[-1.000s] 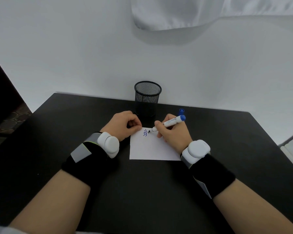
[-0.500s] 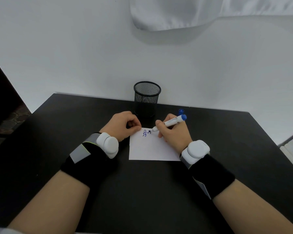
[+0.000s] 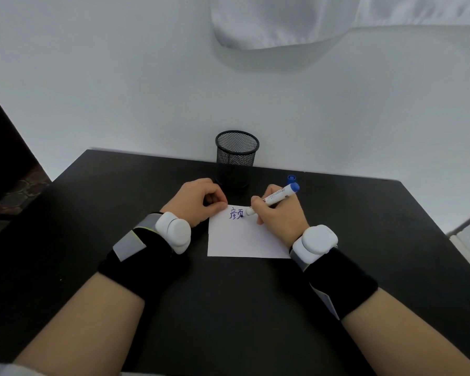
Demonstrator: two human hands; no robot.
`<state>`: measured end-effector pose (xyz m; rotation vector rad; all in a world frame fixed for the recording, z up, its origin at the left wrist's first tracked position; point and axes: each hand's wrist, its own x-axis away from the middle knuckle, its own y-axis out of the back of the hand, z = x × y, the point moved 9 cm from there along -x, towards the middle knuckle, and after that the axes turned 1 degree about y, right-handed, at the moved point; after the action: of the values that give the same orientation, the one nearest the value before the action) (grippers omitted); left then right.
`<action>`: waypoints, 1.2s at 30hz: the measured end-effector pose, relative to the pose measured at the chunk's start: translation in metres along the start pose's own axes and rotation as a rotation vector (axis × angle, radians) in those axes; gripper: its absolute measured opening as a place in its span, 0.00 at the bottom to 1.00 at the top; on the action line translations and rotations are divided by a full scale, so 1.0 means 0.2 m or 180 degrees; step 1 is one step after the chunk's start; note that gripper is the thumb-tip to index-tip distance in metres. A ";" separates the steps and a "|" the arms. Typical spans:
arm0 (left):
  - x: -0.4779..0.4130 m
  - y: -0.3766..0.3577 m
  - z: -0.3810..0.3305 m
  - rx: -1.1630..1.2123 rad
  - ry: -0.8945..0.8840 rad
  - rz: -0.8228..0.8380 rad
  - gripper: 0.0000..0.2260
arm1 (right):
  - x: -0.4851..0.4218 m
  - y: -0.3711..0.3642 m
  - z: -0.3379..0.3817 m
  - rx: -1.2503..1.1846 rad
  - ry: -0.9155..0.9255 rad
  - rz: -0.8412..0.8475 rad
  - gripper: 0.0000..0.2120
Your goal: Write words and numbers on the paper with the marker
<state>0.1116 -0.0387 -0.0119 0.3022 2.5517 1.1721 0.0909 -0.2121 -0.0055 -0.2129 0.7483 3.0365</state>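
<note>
A small white paper lies on the black table in front of me. Blue handwritten strokes sit near its top left corner. My right hand grips a white marker with a blue end, its tip touching the paper just right of the strokes. My left hand is curled into a fist, its fingertips pressing the paper's top left corner. Both wrists carry white devices on black bands.
A black mesh pen cup stands at the table's back edge against the white wall. The marker's blue cap stands behind my right hand. The table's right edge runs diagonally past my right forearm.
More blue strokes have appeared on the paper, extending the writing to the right. The marker tip has shifted slightly right and down. My left hand has stayed put.
</note>
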 end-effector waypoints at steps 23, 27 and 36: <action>0.01 0.00 -0.01 -0.0040 -0.0047 -0.0037 0.02 | 0.02 0.09 -0.08 -0.0626 -0.0261 -0.0005 0.08; 0.01 0.01 -0.02 -0.0083 -0.0075 -0.0033 0.02 | 0.01 0.11 -0.09 -0.0353 -0.0331 -0.0112 0.10; 0.00 0.01 -0.02 -0.0137 -0.0092 0.0021 0.02 | 0.00 0.12 -0.10 -0.0144 -0.0256 -0.0144 0.10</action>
<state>0.1093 -0.0407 -0.0085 0.3155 2.4988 1.2146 0.0928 -0.2424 -0.0121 -0.1057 0.6610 3.0009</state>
